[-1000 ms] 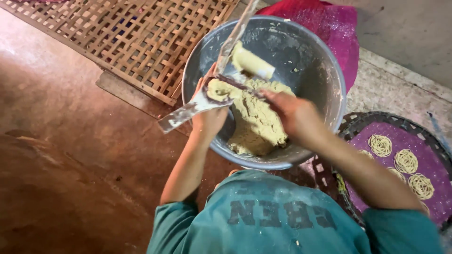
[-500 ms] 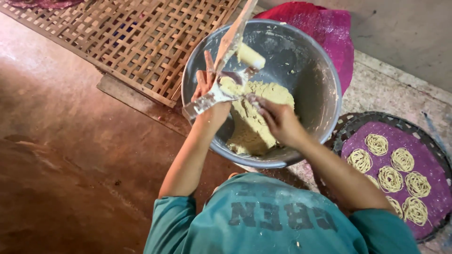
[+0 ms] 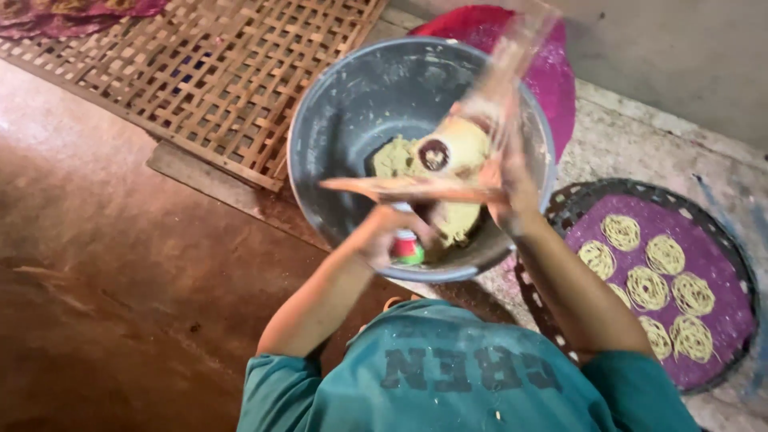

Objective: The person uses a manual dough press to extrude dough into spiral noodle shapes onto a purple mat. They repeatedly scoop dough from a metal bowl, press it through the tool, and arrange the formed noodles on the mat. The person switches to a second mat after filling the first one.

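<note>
We see both hands lifted over the metal bowl (image 3: 336, 120) compared with half a second back; left hand (image 3: 384, 236) fingers clenched on the wooden press (image 3: 416, 188), now swung level; right hand (image 3: 508, 180) grips its blurred upper handle. Dough (image 3: 400, 156) sits inside the bowl, some packed at the press mouth. Pressed coils (image 3: 648, 276) lie on the purple-lined tray (image 3: 736, 256) to the right

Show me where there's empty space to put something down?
The reddish-brown floor, bordered by the woven bamboo mat and the metal basin, is bare. The grey floor strip between basin and round tray is open too. The basin and the tray of noodle coils are crowded.
</note>
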